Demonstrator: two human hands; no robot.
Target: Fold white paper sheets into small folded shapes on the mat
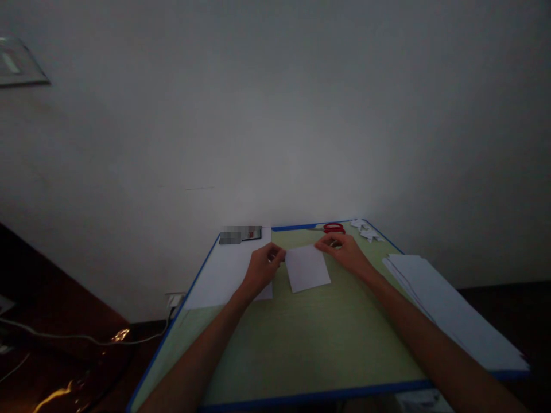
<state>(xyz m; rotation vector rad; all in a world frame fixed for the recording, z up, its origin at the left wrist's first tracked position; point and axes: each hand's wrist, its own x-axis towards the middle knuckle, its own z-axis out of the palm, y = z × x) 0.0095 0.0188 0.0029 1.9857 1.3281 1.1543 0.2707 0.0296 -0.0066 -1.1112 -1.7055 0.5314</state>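
Note:
A small, nearly square sheet of white paper (307, 268) is held up by its two upper corners over the green tabletop (297, 350). My left hand (264, 265) pinches the upper left corner between thumb and fingers. At the upper right corner, my right hand (340, 249) grips the paper in the same pinching way. The sheet looks flat, with no fold that I can make out. Just behind my right hand lie scissors (333, 228) with red handles. A larger white sheet (215, 281) lies flat beneath and left of my left hand.
A phone (252, 233), partly blurred out, rests on the large sheet at the back left. Small folded white paper pieces (370, 234) sit at the back right corner. A stack of white paper (456, 310) lies along the right edge. A wall (279, 126) stands behind the table.

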